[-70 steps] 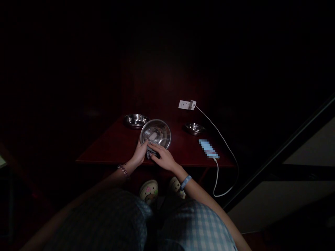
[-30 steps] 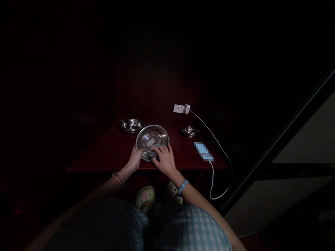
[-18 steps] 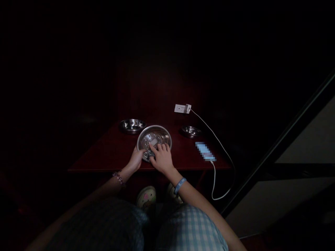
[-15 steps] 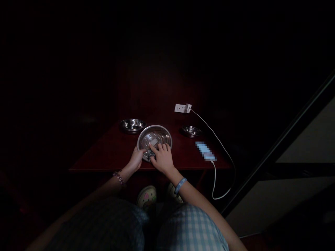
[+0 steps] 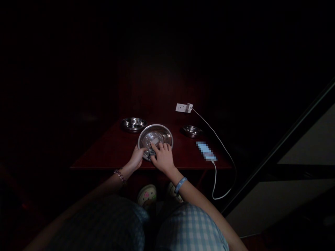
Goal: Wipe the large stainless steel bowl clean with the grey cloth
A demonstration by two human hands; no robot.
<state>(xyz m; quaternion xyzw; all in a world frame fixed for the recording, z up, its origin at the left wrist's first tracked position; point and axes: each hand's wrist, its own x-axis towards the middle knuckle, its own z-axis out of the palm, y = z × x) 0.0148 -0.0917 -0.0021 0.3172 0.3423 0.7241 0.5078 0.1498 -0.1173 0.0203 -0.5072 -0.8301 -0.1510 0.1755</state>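
Observation:
A shiny steel bowl (image 5: 166, 134), tilted toward me, is held near the front edge of the dark red table (image 5: 104, 153). My left hand (image 5: 136, 157) is closed on its left rim, thumb on the inside and the other fingers behind. Over the bowl's lower right side lies my right hand (image 5: 163, 157), fingers apart and reaching inside. Its index fingertip is beside a small pale rectangular patch (image 5: 155, 141) on the bowl's bottom. Whether that patch is a label or a reflection, I cannot tell. A dark shape near the right thumb is unclear.
Another steel bowl (image 5: 134, 126) stands at the back left, and a smaller one (image 5: 192, 131) at the back right. A phone (image 5: 206, 151) lies on the right, its white cable (image 5: 215, 134) looping from a charger in the wall socket (image 5: 181, 107) and hanging below the table edge.
The whole view has shifted very slightly. Both hands keep nearly the same places on the bowl, with the right index finger still beside the pale patch.

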